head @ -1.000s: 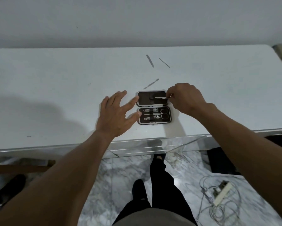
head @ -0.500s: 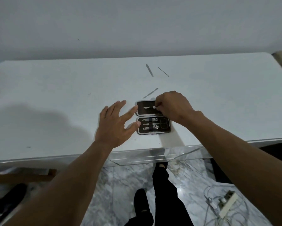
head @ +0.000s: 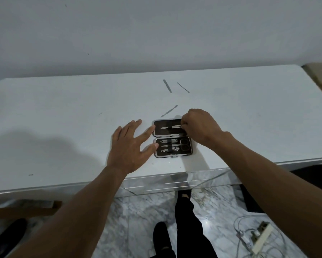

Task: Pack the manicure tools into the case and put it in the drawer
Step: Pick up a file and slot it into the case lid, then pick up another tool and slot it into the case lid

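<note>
A small dark manicure case (head: 172, 152) lies open on the white table (head: 63, 112), both halves facing up. The near half holds clippers and scissors (head: 175, 145) under a strap. A thin metal tool (head: 170, 127) lies across the far half, and my right hand (head: 199, 125) pinches its right end. My left hand (head: 130, 146) rests flat, fingers spread, touching the case's left edge. Three loose tools lie beyond the case: a flat file (head: 167, 86), a thin pick (head: 183, 87) and a pusher (head: 169, 110).
The table's front edge (head: 100, 183) runs close to my body, with a mirrored drawer front (head: 175, 183) below it. A power strip with cables (head: 259, 237) lies on the marble floor at the right. A wall stands behind the table.
My right hand has moved the thin tool leftward over the far half of the case and now holds its right end. My left hand stays at the case's left edge.
</note>
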A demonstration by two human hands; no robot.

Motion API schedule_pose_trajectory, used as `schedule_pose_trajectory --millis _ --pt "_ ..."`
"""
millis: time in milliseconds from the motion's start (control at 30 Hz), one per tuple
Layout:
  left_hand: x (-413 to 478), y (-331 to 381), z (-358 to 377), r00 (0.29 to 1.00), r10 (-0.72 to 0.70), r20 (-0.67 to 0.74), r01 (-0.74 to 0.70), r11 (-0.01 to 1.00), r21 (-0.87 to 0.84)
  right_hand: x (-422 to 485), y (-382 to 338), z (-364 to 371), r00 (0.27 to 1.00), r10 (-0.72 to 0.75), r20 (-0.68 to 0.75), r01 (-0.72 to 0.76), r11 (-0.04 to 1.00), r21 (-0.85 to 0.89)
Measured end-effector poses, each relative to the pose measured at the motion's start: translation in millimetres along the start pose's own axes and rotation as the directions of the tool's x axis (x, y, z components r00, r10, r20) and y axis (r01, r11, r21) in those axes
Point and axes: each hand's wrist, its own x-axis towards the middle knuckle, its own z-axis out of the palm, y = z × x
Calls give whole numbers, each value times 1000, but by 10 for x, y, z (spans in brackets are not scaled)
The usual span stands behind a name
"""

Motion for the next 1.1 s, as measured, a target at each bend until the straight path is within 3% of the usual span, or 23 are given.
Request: schedule_pose_trajectory --millis 1100 --pt "0 15 -11 1000 -10 4 11 1000 -20 181 -63 -2 998 -54 36 48 988 149"
